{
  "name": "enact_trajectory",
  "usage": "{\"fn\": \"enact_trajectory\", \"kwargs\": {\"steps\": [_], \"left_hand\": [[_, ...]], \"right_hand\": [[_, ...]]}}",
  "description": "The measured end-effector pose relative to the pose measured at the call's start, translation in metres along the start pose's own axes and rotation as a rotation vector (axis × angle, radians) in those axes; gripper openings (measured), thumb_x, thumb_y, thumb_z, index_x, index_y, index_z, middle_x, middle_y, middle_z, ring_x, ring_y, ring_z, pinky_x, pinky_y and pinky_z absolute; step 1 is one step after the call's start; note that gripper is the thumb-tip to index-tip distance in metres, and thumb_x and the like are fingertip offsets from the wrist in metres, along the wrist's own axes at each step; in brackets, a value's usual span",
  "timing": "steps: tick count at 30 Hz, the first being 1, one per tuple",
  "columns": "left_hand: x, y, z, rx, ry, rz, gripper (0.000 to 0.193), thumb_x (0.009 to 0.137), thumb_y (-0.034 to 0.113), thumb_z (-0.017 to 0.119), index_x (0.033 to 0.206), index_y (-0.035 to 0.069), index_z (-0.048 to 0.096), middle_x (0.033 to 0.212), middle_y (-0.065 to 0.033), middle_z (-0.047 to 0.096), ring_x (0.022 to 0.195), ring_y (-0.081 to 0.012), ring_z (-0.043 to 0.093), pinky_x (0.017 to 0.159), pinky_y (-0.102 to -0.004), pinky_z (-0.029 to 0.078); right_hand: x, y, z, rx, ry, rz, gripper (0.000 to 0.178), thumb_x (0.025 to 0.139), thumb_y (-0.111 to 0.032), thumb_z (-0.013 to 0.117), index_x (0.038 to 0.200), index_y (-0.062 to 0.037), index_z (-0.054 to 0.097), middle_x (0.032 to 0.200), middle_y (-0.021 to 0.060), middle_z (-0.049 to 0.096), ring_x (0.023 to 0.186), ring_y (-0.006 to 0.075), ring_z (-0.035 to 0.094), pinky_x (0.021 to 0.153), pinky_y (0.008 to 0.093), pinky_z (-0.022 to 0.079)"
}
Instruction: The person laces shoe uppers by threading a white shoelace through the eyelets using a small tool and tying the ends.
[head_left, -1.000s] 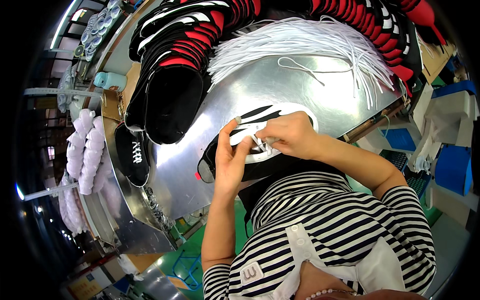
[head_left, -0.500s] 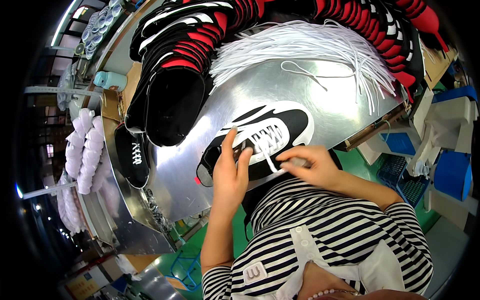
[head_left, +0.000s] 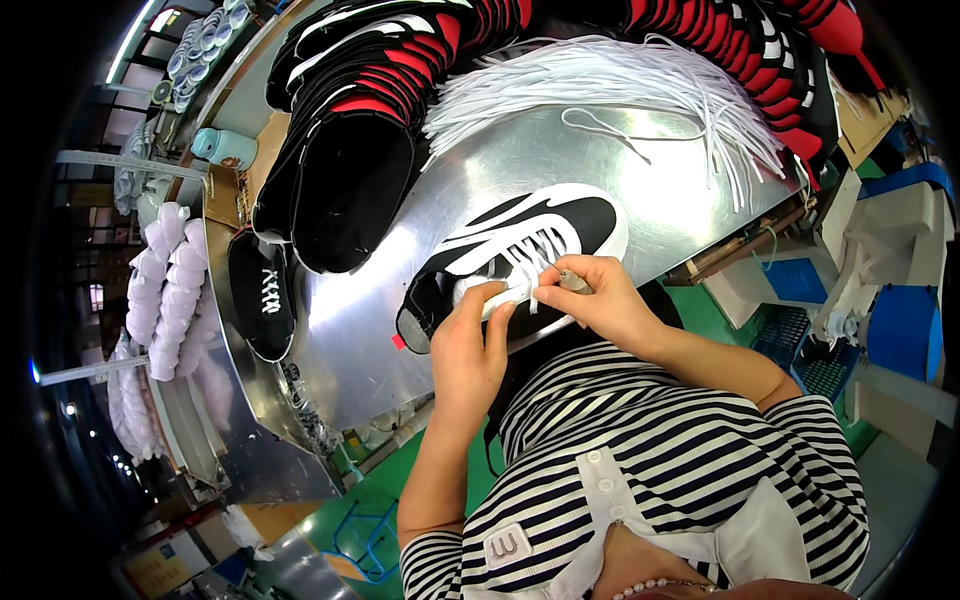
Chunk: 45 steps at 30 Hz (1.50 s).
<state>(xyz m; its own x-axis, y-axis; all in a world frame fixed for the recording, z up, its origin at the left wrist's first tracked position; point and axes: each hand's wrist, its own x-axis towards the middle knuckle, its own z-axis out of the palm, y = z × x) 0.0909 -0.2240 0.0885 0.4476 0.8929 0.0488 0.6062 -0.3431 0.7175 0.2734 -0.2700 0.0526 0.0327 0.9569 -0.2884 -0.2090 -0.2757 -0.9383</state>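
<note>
A black and white shoe upper (head_left: 590, 222) lies on its side on the metal table, partly threaded with a white shoelace (head_left: 540, 247). My left hand (head_left: 470, 345) pinches the near edge of its lace opening between thumb and fingers. In my right hand (head_left: 605, 305), closed beside the lace rows, is a small tool with a greyish handle (head_left: 573, 281). Its tip is too fine to make out. The right fingertips almost meet the left ones at the eyelet edge. Part of the upper's near side is hidden behind both hands.
Loose white shoelaces (head_left: 600, 80) lie heaped across the back of the table (head_left: 360, 350). Stacked black and red uppers (head_left: 350, 190) stand at the left, more (head_left: 740, 70) at the back right. A laced black shoe (head_left: 262, 300) and a light-blue bottle (head_left: 225, 148) are far left.
My right hand has moved up and left, from the lace end below the upper to the eyelet edge. My left fingers have closed on that edge. The view has shifted slightly.
</note>
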Motion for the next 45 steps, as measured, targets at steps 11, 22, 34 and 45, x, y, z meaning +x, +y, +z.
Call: {"fn": "enact_trajectory", "kwargs": {"steps": [11, 22, 34, 45], "left_hand": [[0.006, 0.001, 0.011, 0.157, 0.044, -0.06, 0.027, 0.081, 0.023, 0.078, 0.096, 0.005, 0.063, 0.081, -0.0108, 0.071, 0.069, -0.0243, 0.067, 0.064, -0.0321, 0.05], [0.007, 0.003, 0.015, 0.096, 0.091, 0.04, 0.024, 0.08, 0.015, 0.079, 0.095, 0.002, 0.067, 0.082, -0.0116, 0.071, 0.07, -0.021, 0.068, 0.065, -0.0295, 0.051], [0.01, -0.004, 0.017, 0.077, 0.082, 0.173, 0.023, 0.081, 0.016, 0.077, 0.096, 0.001, 0.067, 0.076, -0.0162, 0.067, 0.063, -0.0322, 0.064, 0.058, -0.0362, 0.048], [0.009, -0.003, 0.015, 0.137, 0.054, 0.239, 0.024, 0.085, 0.01, 0.07, 0.107, 0.002, 0.065, 0.079, -0.0179, 0.068, 0.066, -0.0338, 0.066, 0.059, -0.0379, 0.05]], "right_hand": [[-0.013, 0.0, -0.003, -0.324, 0.015, -0.22, 0.022, 0.094, -0.014, 0.063, 0.109, -0.0015, 0.053, 0.079, 0.0037, 0.063, 0.071, 0.0091, 0.059, 0.063, 0.0227, 0.044], [-0.013, -0.002, -0.016, -0.465, -0.08, -0.163, 0.019, 0.095, -0.018, 0.06, 0.099, -0.0015, 0.051, 0.072, 0.0139, 0.067, 0.068, 0.0318, 0.067, 0.061, 0.0393, 0.05], [-0.013, -0.013, -0.016, -0.461, -0.105, -0.101, 0.016, 0.095, -0.014, 0.059, 0.095, -0.0004, 0.051, 0.07, 0.0098, 0.067, 0.063, 0.0203, 0.066, 0.06, 0.0312, 0.049], [-0.008, -0.023, -0.033, -0.569, -0.195, 0.022, 0.019, 0.095, -0.023, 0.058, 0.098, -0.0043, 0.054, 0.075, 0.0133, 0.066, 0.069, 0.0296, 0.066, 0.065, 0.0393, 0.049]]}}
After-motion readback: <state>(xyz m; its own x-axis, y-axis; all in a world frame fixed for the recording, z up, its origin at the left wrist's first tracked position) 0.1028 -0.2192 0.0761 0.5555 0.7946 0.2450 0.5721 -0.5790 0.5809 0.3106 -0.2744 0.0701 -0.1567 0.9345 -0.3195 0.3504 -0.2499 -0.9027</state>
